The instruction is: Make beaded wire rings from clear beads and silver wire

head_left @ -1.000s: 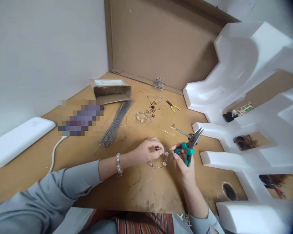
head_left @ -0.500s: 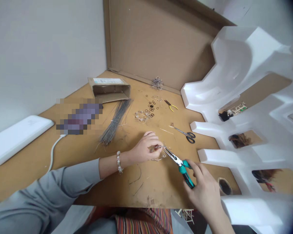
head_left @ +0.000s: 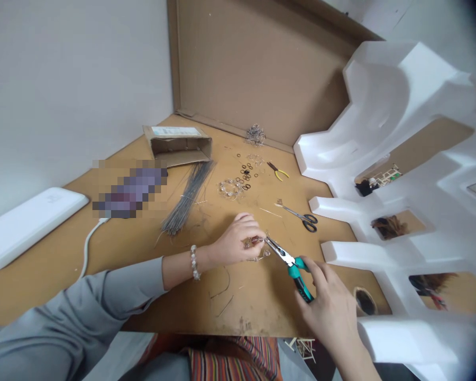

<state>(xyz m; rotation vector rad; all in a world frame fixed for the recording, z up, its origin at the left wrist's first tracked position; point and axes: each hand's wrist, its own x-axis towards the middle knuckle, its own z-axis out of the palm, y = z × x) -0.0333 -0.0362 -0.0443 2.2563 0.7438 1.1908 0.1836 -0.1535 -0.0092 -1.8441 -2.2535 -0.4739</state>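
My left hand (head_left: pixel 240 241) is closed, its fingertips pinching a small beaded piece (head_left: pixel 255 241) with a reddish bead; most of the piece is hidden in the fingers. Wrapped round the green-handled long-nose pliers (head_left: pixel 287 259), my right hand (head_left: pixel 329 299) holds them with the jaws pointing up and left. The jaw tips meet the beaded piece right beside my left fingertips; whether they bite on it is too small to tell. Just below that spot lie clear beads on wire (head_left: pixel 266 253). A beaded bracelet (head_left: pixel 194 263) circles my left wrist.
Beyond my hands lie a clear bead ring (head_left: pixel 230 188), several dark rings (head_left: pixel 246 179), yellow-handled pliers (head_left: pixel 278 171) and black-handled scissors (head_left: pixel 303 218). Left of them are a wire bundle (head_left: pixel 187 203), a cardboard box (head_left: pixel 178 153) and a white power bank (head_left: pixel 35 225). White foam (head_left: pixel 343 251) borders the right side.
The pliers and my right hand have shifted very slightly up and left. My left hand keeps its pinch in nearly the same place.
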